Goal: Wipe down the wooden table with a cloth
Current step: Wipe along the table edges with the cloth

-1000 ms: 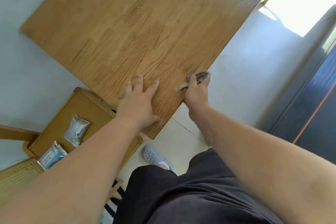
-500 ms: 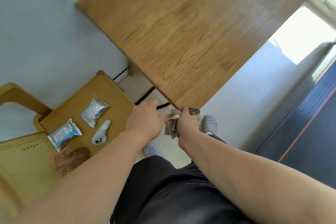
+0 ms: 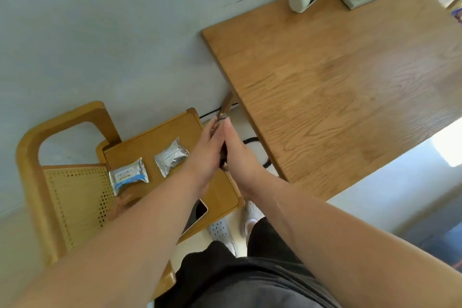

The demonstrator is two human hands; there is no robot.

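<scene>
Cloth has left the table and now sits sandwiched between left hand and right hand, fingers straight and pressed flat together beside the edge, so wiping looks paused, probably for refolding.

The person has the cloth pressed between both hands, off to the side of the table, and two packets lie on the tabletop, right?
Not quite: the head view shows the blue-and-white packet and the silver packet on the chair seat, not on the table. The rest holds: the left hand and right hand press the cloth between them, beside it.
</scene>
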